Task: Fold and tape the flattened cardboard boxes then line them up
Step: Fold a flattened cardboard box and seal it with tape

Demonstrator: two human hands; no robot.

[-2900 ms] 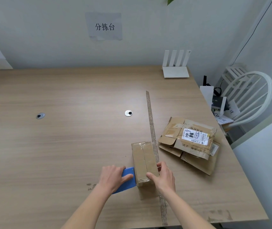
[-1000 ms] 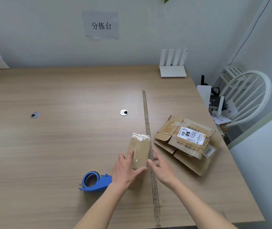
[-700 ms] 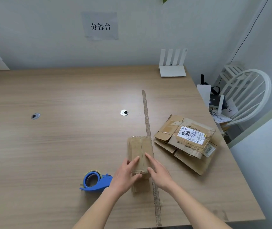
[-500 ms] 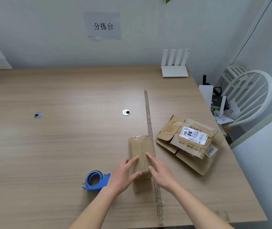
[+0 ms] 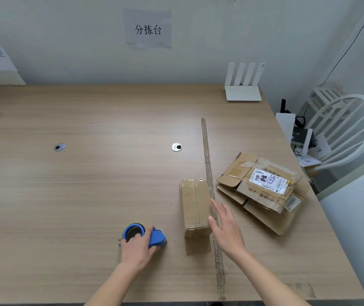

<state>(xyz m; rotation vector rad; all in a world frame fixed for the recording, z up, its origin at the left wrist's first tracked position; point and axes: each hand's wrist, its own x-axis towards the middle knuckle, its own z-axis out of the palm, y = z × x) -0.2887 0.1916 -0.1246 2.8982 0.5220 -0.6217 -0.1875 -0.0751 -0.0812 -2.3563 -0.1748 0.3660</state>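
Observation:
A small folded cardboard box (image 5: 195, 204) stands on the wooden table (image 5: 88, 184), its top seam taped. My right hand (image 5: 226, 228) is beside its right side with fingers straight, thumb touching the box's near right edge. My left hand (image 5: 138, 248) grips the blue tape dispenser (image 5: 145, 236) lying on the table left of the box. A pile of flattened cardboard boxes (image 5: 262, 191) with a white shipping label lies to the right.
A long strip of tape (image 5: 212, 204) runs across the table from the front edge toward the back, just right of the box. A white router (image 5: 242, 87) stands at the back right. A white chair (image 5: 344, 133) is beyond the table's right edge.
My left hand left the box, moved left and took hold of the tape dispenser. My right hand slid off the box top to its right side. The box stays in place.

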